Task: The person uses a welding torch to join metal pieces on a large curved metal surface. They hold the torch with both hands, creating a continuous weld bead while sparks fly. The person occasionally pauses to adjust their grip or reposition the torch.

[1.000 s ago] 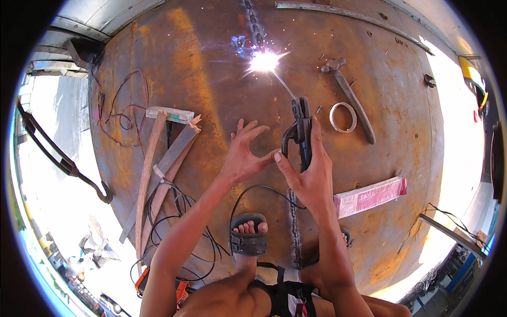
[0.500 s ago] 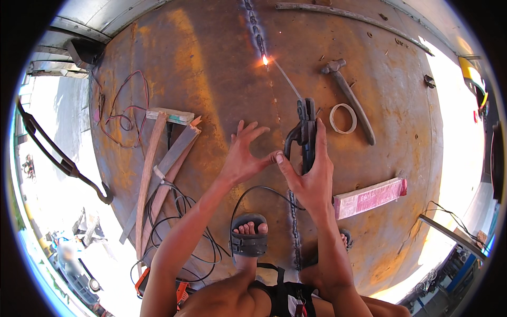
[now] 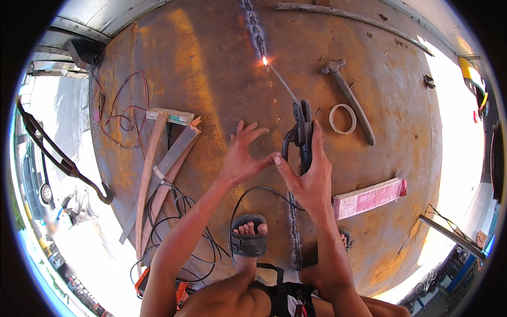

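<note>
My right hand (image 3: pixel 312 177) is wrapped round a black welding electrode holder (image 3: pixel 303 127), its thumb stretched toward my left hand. A thin welding electrode (image 3: pixel 284 84) slants forward and left from the holder's jaws. At its tip, a bright orange glow (image 3: pixel 264 61) sits on the seam of the rusty steel plate (image 3: pixel 211 53). Beyond the glow runs a dark, lumpy weld bead (image 3: pixel 254 26). My left hand (image 3: pixel 244 153) has its fingers spread and holds nothing; its thumb meets my right thumb beside the holder.
Right of the holder lie a hammer (image 3: pixel 351 98), a pale ring (image 3: pixel 343 119) and a pink-and-white box (image 3: pixel 369 198). On the left are wooden strips (image 3: pixel 150 185), a small block (image 3: pixel 170 116) and coiled black cable (image 3: pixel 182 206). My sandalled foot (image 3: pixel 249 235) rests beside the seam.
The electrode holder and my right hand have shifted very slightly left and back. The glow at the tip looks smaller and redder. My left hand stays in place.
</note>
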`<state>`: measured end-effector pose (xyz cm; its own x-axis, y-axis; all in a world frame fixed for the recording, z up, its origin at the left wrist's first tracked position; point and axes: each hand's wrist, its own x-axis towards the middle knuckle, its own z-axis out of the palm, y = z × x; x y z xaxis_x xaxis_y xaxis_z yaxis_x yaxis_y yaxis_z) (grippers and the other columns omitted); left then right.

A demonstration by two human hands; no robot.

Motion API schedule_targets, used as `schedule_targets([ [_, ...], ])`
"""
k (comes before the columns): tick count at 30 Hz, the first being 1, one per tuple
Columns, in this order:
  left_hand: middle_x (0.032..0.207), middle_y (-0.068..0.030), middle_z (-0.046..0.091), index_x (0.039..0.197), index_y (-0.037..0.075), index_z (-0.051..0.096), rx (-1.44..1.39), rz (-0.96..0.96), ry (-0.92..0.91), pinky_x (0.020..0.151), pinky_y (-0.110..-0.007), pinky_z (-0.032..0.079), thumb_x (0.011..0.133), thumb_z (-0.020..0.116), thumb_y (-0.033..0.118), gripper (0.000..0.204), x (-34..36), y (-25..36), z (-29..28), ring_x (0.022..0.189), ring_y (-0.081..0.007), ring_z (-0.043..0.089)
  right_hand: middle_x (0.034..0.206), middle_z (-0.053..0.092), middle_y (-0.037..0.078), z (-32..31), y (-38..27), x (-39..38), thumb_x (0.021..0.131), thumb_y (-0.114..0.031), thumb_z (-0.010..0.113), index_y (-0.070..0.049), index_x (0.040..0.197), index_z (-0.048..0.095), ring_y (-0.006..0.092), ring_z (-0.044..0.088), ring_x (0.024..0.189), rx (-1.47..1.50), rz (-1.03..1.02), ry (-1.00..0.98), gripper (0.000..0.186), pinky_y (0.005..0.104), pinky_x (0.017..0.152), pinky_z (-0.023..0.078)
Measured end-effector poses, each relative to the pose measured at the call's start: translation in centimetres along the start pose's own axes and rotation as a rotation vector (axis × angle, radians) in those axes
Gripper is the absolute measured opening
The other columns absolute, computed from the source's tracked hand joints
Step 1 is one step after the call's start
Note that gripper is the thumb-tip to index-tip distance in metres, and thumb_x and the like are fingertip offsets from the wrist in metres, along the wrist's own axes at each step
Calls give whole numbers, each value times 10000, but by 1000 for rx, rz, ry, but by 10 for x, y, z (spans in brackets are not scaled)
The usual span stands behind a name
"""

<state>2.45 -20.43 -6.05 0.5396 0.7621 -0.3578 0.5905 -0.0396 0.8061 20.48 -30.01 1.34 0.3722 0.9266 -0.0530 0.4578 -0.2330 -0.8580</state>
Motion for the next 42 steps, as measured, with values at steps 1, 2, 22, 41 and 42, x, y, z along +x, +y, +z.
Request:
schedule_targets([
  [1, 1769, -208, 421, 1574, 193, 624, -2, 2, -1, 1371, -664, 139, 861, 942, 524, 847, 0, -1, 0, 1717, -467, 152, 1408, 691, 304, 0, -1, 0, 943, -272, 893, 94, 1720, 240, 431, 725, 1288, 4, 3, -1, 1079, 471, 1067, 572],
  [2, 1769, -209, 421, 1574, 192, 623, -3, 3, -1, 1371, -664, 139, 859, 942, 528, 852, 0, -2, 0, 1718, -467, 152, 1410, 690, 305, 0, -1, 0, 943, -276, 894, 95, 1720, 239, 431, 724, 1290, 7, 7, -3, 1081, 472, 1068, 572],
  [22, 1760, -196, 441, 1567, 194, 631, -9, 2, 19, 1376, -646, 150, 866, 954, 469, 819, -1, -1, 2, 1719, -457, 158, 1431, 683, 315, -1, -2, 2, 950, -270, 887, 102, 1716, 242, 437, 716, 1314, -4, 13, -17, 1069, 476, 1082, 570],
  [41, 1760, -190, 445, 1566, 189, 632, -6, 7, 23, 1376, -641, 157, 864, 947, 508, 832, 0, -4, 3, 1719, -450, 168, 1417, 686, 326, 0, -5, 4, 959, -269, 878, 109, 1715, 233, 448, 717, 1308, 15, 54, -41, 1063, 478, 1077, 574],
  [42, 1761, -188, 444, 1566, 190, 632, -8, 9, 24, 1377, -641, 155, 865, 947, 506, 831, 0, -5, 3, 1719, -448, 166, 1401, 702, 310, 1, -3, 4, 961, -275, 883, 106, 1711, 253, 407, 731, 1280, 4, 26, -20, 1051, 450, 1060, 574],
])
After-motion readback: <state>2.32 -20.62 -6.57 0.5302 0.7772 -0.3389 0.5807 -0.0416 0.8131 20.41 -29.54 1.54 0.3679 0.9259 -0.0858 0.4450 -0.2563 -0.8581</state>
